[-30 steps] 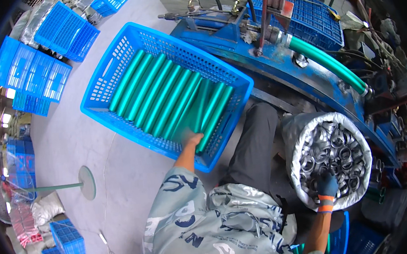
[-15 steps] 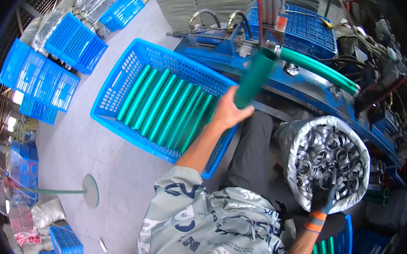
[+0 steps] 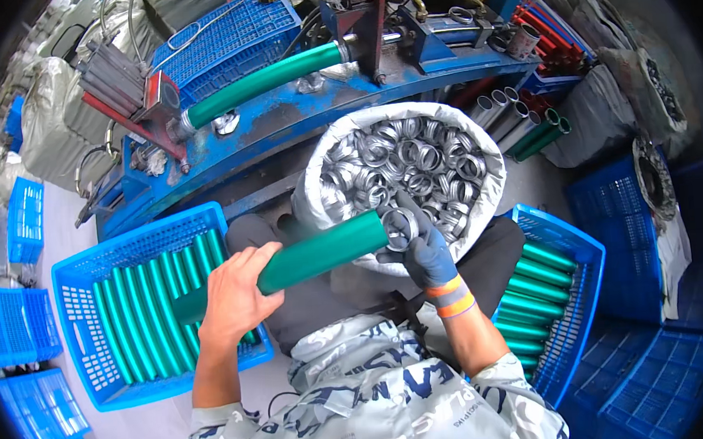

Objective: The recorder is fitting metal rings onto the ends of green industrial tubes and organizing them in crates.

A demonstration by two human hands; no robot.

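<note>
Centre of frame, over the seated person's lap: one green tube (image 3: 321, 252), long axis running from lower left up to the right, its right end open. Left hand (image 3: 238, 298), bare, closed round the tube's left part, fingers wrapped over the top. Right hand (image 3: 421, 247), in a dark glove, pinching a metal ring (image 3: 399, 226) right at the tube's right end, ring face turned toward the opening; the right hand is the nearer one to that end. Just behind, a white sack of metal rings (image 3: 413, 161). Lower left, a blue crate of green tubes (image 3: 74, 320); lower right, a second blue crate (image 3: 583, 271) holding more. Upper frame, a blue machine (image 3: 294, 117) with another green tube (image 3: 262, 79) mounted.
</note>
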